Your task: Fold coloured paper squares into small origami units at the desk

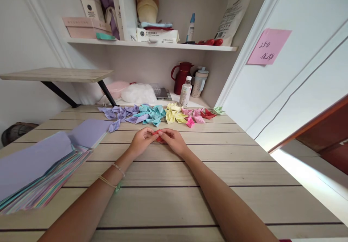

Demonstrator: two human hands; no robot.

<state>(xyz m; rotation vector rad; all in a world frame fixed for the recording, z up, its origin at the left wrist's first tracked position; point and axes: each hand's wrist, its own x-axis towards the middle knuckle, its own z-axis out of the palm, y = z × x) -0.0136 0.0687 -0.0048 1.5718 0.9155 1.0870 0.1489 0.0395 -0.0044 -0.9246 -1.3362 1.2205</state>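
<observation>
The red paper [158,137] lies low over the worktop [168,187], near its middle and just in front of the row of folded pieces; only a small part of it shows between the fingers, so its exact shape cannot be told. It looks to be a thin, partly folded sheet; I judge it very light, soft enough to bend at a touch yet stiff along any crease, not slippery against dry fingertips, and easy to crumple or tear if squeezed hard. The best hold is probably at the edges and corners, pinched lightly between thumb and forefinger on each side, with the worktop as backing for pressing.

The left hand [141,140] is closed narrowly on the paper's left end, fingers curled in and tips meeting on it; a thin bracelet sits at that wrist. The right hand [174,141] pinches the right end in the same way, fingers nearly together; the two hands almost touch, with the paper bridging them.

Beyond them the folded pieces run in colour groups: purple [122,113], blue [150,114], yellow [174,114], pink [194,116], a red one [208,114] and a green one [218,109]; all are well apart from the hands. To the left lies a stack of coloured sheets [40,173], purple on top; a clear bottle [185,91] stands behind the row.
</observation>
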